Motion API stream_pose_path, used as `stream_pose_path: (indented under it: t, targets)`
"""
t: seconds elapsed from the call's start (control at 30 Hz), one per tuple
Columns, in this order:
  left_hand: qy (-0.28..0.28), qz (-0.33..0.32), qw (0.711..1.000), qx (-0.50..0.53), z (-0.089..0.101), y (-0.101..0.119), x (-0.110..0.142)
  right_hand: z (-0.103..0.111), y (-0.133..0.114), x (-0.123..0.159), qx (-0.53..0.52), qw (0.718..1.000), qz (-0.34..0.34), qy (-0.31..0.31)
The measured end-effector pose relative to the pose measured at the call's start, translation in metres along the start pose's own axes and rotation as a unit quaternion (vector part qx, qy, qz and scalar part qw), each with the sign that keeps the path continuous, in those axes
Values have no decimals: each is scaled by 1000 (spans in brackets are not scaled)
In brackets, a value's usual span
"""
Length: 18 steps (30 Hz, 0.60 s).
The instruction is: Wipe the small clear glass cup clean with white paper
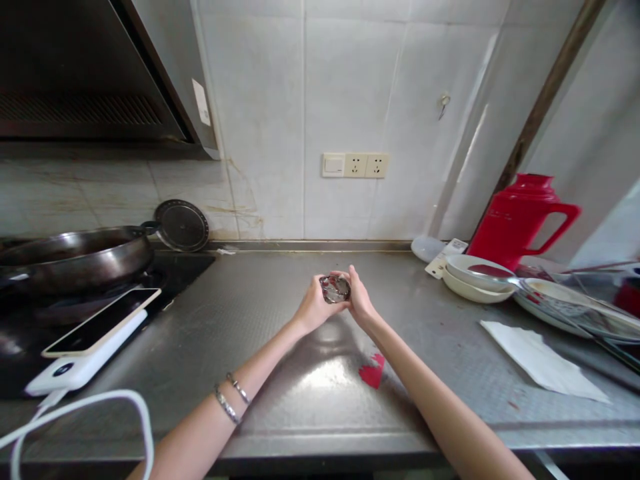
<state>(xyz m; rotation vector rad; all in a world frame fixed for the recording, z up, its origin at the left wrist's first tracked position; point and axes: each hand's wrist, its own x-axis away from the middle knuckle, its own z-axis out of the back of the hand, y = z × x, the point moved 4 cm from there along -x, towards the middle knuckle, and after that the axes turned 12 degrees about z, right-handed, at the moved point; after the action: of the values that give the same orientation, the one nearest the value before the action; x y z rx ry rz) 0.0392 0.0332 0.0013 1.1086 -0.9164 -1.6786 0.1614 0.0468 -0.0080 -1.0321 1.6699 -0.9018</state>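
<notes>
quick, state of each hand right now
Left hand: curled around a dark, shiny, round object.
Right hand: holding the same object's other side.

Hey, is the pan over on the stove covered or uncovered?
Uncovered: the pan's dark inside shows, with nothing lying across its top.

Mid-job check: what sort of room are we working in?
Most likely a kitchen, perhaps a home one: a round, silver metal pan sits on a flat black cooktop, and a dark, slatted range hood hangs above.
</notes>
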Motion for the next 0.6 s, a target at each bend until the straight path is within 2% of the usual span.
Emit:
stream_pose_path:
  t: [0.2,0.33,0.5,0.6]
  targets:
    - [76,23,996,-36,0,-3,1,-7,3,5,-40,998,-32,32]
    - [102,19,994,-36,-2,-1,5,-4,1,2,-36,998,-29,33]
    - [69,16,997,2,-2,7,8,9,-9,-8,48,999,18,2]
    - [26,27,999,30,-4,9,8,12,-12,-9,39,999,15,8]
